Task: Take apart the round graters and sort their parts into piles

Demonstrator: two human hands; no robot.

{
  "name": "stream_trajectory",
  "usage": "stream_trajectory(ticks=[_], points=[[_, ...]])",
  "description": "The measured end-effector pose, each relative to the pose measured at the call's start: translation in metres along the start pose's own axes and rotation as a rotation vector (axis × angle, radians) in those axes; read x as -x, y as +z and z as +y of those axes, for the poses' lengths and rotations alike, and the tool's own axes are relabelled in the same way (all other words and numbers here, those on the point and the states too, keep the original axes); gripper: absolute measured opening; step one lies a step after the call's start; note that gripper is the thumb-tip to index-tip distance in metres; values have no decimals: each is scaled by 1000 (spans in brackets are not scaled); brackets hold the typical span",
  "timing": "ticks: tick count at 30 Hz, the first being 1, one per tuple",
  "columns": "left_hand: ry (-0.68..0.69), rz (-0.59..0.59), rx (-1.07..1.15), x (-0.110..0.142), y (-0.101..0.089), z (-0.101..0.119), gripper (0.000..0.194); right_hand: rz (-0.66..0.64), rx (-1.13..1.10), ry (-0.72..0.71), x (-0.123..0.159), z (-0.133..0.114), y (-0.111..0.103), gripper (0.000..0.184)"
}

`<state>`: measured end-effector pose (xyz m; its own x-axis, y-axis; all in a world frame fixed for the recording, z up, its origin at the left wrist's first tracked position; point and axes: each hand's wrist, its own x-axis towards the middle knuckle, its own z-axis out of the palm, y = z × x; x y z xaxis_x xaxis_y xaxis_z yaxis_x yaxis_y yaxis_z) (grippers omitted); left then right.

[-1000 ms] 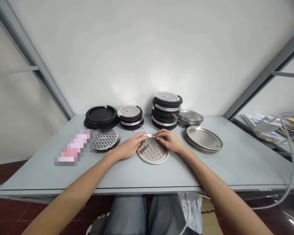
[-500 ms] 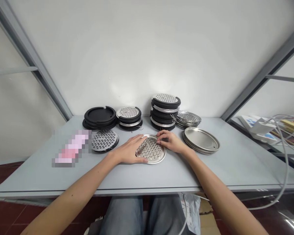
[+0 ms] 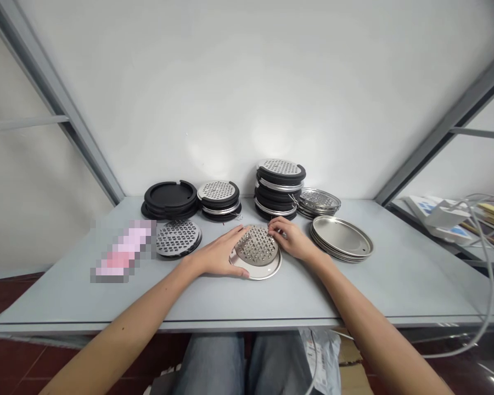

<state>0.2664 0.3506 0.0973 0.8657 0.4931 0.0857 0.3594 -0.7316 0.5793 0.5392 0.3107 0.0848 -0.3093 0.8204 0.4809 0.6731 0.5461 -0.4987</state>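
Observation:
A round perforated grater disc (image 3: 258, 245) is tilted inside a shallow round metal plate (image 3: 267, 271) in front of me, its far edge raised and the plate's bright floor showing at the near side. My left hand (image 3: 220, 255) spans the plate's left side, thumb on the near rim and fingers over the far left part, steadying it. My right hand (image 3: 291, 237) has its fingertips pinched at the grater disc's upper right edge. Left of my left hand lies a small pile of darker grater discs (image 3: 178, 237). On the right is a pile of plain metal plates (image 3: 342, 237).
Along the wall stand black round bases (image 3: 170, 193), a short stack (image 3: 218, 192) and a taller stack (image 3: 280, 167) of black rings with grater tops, and metal plates holding grater discs (image 3: 319, 198). A pixelated pink item (image 3: 125, 249) lies left. White cables (image 3: 483, 285) hang at right.
The grater disc, flat in the plate before, now has its far edge lifted by my right hand, so the plate's floor shows. The left hand stays at the rim. The view shifts slightly.

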Motion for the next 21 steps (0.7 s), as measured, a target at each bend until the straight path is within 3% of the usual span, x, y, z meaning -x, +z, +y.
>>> stream_trajectory(ticks=[5,9,13,16,18,21], points=[[-32,23,-3,-1,2,-1,120,124,-9,81,1,1,-8,17],[-54,102,-14,-2,5,-1,118,175,-34,238,2,-1,-8,21],[-77,160,-55,-3,6,1,113,230,-372,418,-1,-9,-6,30],[-53,226,-79,-4,6,4,108,252,-653,521,-4,-14,-7,51],[-32,271,-88,-5,6,6,109,239,-768,547,-5,-16,-6,63],[-16,323,-101,-7,6,8,115,184,-874,539,-5,-17,-2,66]])
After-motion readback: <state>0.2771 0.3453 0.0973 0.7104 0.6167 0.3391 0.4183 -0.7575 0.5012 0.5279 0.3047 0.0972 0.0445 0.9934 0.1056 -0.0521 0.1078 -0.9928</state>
